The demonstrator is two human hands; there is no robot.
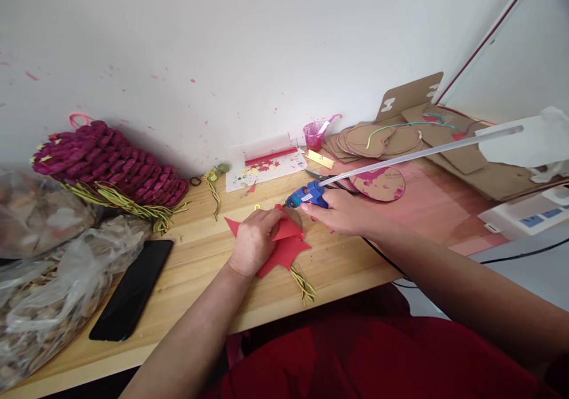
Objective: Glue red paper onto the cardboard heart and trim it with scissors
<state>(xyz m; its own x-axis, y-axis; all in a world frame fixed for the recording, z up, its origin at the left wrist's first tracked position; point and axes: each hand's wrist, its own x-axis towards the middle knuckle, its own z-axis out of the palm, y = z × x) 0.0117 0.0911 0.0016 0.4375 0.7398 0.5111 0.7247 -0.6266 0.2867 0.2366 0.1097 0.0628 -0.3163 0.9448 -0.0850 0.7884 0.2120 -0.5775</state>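
Observation:
My right hand (344, 210) is wrapped round a blue hot glue gun (309, 195) with a long translucent glue stick (413, 156) poking out of its back. The gun's nozzle points left, close to the fingers of my left hand (255, 239). Those fingers are closed on a red paper cutout (284, 251) with pointed edges, and they lift one flap of it. A bit of brown cardboard shows behind the raised flap. From under the cutout's lower edge hangs a yellow-green string tassel (303, 284). The exact contact at the nozzle is hidden.
On the left lie a purple layered craft piece (120, 162), plastic bags (66, 292) and a black phone (132, 289). Scissors (331, 179), a pink-stained cup (314, 136) and cardboard shapes (368, 141) sit behind my right hand. A power strip (528, 212) stands far right.

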